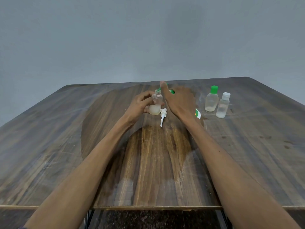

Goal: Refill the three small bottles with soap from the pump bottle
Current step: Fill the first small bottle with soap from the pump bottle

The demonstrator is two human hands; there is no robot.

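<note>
The left hand (140, 103) is gripping an uncapped small bottle (156, 103), part-filled. The right hand (179, 100), just beside it, is grasping the tilted pump bottle (197, 113), mostly hidden behind it.

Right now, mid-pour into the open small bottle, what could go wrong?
1. The left hand holds the uncapped small bottle in the air while the right hand tips the pump bottle over its narrow neck; soap could miss and land on the table.
2. The right hand hides the pump bottle's mouth, so overfilling may be hard to judge.
3. The removed pump head lies just below the bottle and could get knocked.
</note>
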